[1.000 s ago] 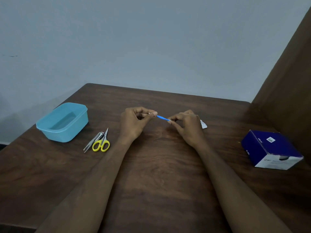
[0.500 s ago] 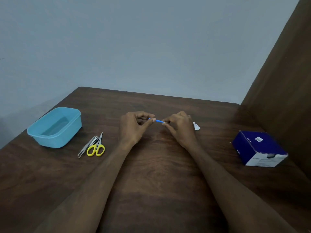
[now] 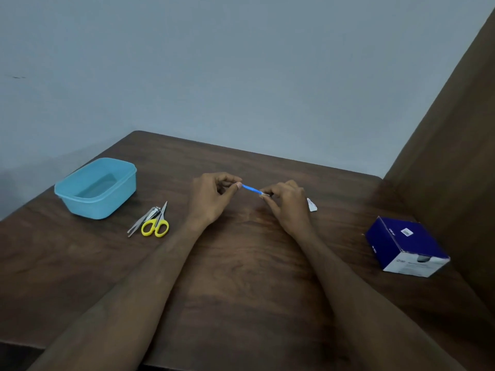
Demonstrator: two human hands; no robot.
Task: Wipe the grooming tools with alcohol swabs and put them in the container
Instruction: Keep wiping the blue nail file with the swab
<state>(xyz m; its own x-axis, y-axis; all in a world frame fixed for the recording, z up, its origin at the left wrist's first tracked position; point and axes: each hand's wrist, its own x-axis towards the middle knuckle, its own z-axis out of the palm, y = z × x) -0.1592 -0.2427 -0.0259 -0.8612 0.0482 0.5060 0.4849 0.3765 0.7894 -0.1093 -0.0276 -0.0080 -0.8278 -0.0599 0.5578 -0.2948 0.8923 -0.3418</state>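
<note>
Over the middle of the dark wooden table (image 3: 241, 277), the left hand (image 3: 211, 199) pinches one end of a thin blue grooming tool (image 3: 251, 188) between thumb and fingertips. The right hand (image 3: 288, 204) closes on the tool's other end, with a scrap of white alcohol swab (image 3: 265, 194) showing at its fingertips. The tool hangs clear of the table, sloping down to the right.

It looks light, stiff and narrow, so it should twist or slip easily when wet; a firm pinch at the bare end, with the swab sliding along the shaft, seems safest.

The open light-blue container (image 3: 96, 188) sits far left and looks empty. Just right of it lie tweezers (image 3: 138, 224), a nail clipper (image 3: 154, 212) and yellow-handled scissors (image 3: 156, 224), bunched together. A torn white wrapper (image 3: 312, 205) lies beside the right hand, and a blue box (image 3: 404, 247) sits well to the right.
</note>
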